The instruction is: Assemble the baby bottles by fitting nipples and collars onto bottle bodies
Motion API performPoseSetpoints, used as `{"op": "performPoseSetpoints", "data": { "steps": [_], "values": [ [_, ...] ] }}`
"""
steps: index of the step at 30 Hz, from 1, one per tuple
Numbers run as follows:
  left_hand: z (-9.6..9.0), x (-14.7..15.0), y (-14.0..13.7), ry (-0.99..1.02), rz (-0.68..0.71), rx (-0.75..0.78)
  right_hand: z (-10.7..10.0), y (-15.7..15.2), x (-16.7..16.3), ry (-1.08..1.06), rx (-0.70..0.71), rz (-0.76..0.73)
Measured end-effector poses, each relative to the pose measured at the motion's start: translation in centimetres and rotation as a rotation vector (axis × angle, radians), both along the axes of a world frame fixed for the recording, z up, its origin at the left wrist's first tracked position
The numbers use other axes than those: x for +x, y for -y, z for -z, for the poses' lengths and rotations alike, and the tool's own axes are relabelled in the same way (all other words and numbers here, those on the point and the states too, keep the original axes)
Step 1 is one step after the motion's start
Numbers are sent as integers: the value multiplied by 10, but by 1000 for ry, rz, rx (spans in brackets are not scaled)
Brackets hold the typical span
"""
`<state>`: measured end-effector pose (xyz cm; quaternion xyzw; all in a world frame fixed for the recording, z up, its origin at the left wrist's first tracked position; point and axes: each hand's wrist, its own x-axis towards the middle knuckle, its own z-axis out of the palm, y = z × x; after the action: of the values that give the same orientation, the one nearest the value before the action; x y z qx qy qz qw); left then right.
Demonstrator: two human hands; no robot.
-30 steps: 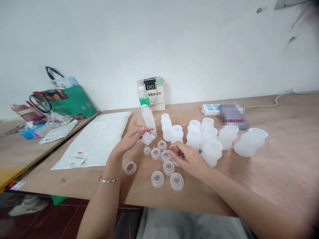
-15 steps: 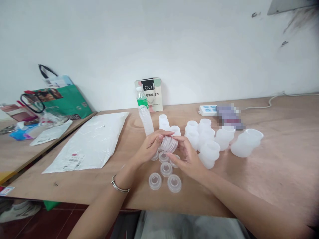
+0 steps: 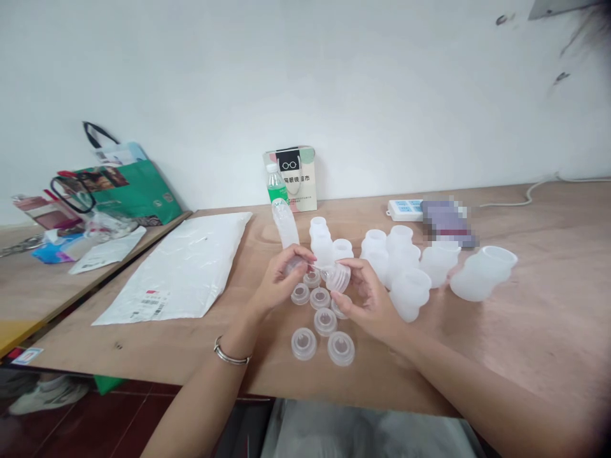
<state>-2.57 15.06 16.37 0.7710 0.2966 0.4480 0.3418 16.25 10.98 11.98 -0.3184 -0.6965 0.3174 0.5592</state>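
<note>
My left hand (image 3: 278, 280) pinches a clear plastic lid (image 3: 293, 263) between thumb and fingers, partly covered by them. Close beside it, my right hand (image 3: 368, 299) grips a short stack of clear plastic lids (image 3: 338, 278), tilted on its side. Below both hands, several loose round lids (image 3: 303, 343) lie spread on the wooden table (image 3: 382, 375). White translucent wavy-sided cups (image 3: 410, 292) stand behind and to the right of my right hand. Just beyond my left hand is a long clear tube-like stack or sleeve (image 3: 285, 222).
A water bottle (image 3: 277, 184) and a paper bag (image 3: 305, 184) stand by the wall. At the left lies a white mailing bag (image 3: 181, 267); a green bag (image 3: 147, 191) is on the adjoining table. A power strip (image 3: 405, 209) and a blurred purple item (image 3: 446, 222) sit back right.
My hands have moved slightly apart. The lid in my left hand has come away from the stack, which stays in my right hand. The view has shifted a little.
</note>
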Motion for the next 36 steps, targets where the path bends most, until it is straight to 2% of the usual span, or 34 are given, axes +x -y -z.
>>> {"op": "performPoseSetpoints", "data": {
  "steps": [4,11,15,17,20,23,26,28,31,34,36],
  "values": [
    [3,3,3,-119,39,60,1,0,0,18,-13,-18],
    [3,4,3,-99,50,97,2,0,1,42,0,-18],
    [-4,-4,4,-121,42,119,0,3,-2,-1,18,-7],
    [-9,-14,0,-92,-55,152,-2,5,-2,-63,62,-8],
    [-14,-38,-13,101,-265,251,-1,7,0,-183,216,-7],
    [-15,-62,-30,174,-609,368,0,6,1,-302,343,1],
    [-11,-76,-43,-60,-916,394,-4,6,-1,-491,395,25],
    [-7,-81,-48,-344,-1000,304,-11,6,0,-584,434,66],
    [2,-84,-53,-667,-982,121,-25,7,6,-618,546,87],
    [12,-86,-58,-763,-870,32,-35,4,14,-609,659,127],
    [18,-87,-60,-802,-788,-10,-39,0,19,-610,687,171]
  ]
}}
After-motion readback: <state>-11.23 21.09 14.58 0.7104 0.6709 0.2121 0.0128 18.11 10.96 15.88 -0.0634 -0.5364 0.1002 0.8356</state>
